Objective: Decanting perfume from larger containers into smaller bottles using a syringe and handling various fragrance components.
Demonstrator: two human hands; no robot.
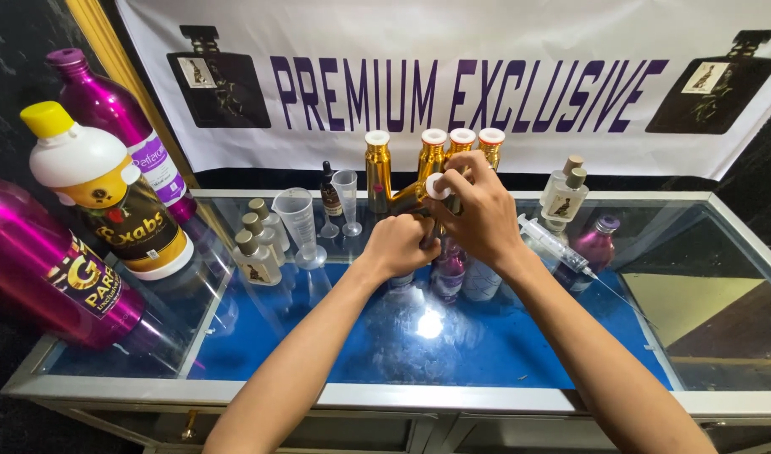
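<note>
My right hand [478, 210] grips a gold metal bottle [409, 196] with a white cap, tilted on its side over the glass counter [453, 336]. My left hand [400, 244] is closed just below it, around something small that the fingers hide. Behind the hands stand several upright gold bottles with white caps [377, 172]. Under the hands, small clear and purple bottles [449, 273] sit on the glass.
A syringe [554, 242] lies right of the hands, near small perfume bottles [564, 195]. Measuring cups [297, 220], a dropper bottle [328, 195] and small capped bottles [255, 252] stand left. Big magenta bottles [41, 269] and a white-and-yellow bottle [108, 202] crowd the far left.
</note>
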